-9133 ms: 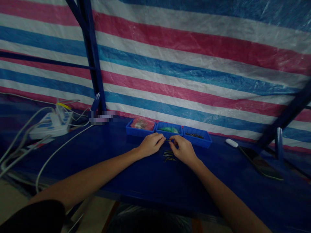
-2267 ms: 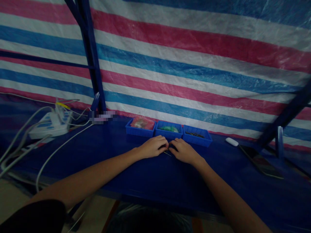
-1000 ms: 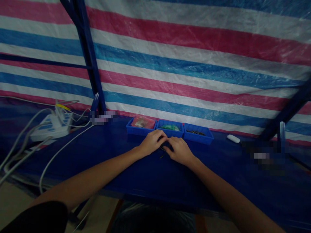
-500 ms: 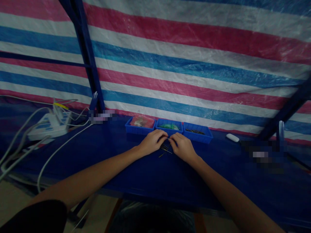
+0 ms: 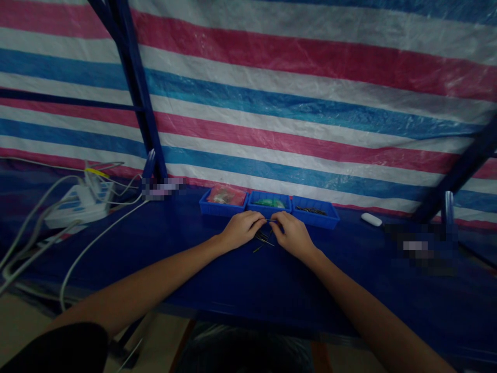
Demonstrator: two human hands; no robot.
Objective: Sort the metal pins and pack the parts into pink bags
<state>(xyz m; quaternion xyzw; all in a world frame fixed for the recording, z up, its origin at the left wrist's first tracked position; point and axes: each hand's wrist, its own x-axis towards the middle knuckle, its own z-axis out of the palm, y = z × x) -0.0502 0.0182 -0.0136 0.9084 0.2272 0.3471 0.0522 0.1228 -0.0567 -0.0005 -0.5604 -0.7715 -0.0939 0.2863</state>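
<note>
My left hand (image 5: 241, 229) and my right hand (image 5: 292, 234) meet over the blue table, fingertips pinched at either end of a thin metal rod (image 5: 271, 220). The rod lies level between them; its exact kind is too small to make out. Just below the fingers, several thin dark and brassy rods (image 5: 264, 238) lie loose on the tabletop. Behind my hands stand three blue trays in a row. The left tray (image 5: 221, 209) holds a reddish plastic bag, the middle tray (image 5: 254, 209) a green bag, and the right tray (image 5: 322, 221) a heap of thin dark metal pieces.
A white power strip (image 5: 81, 204) with several cables lies at the table's left. To the right rests a small white oval object (image 5: 371, 219). Blue metal posts (image 5: 142, 98) rise at the back before a striped plastic sheet (image 5: 291, 109).
My fingertips have drawn slightly apart, and more of the thin rod shows between them. The trays and the loose rods stay as they were.
</note>
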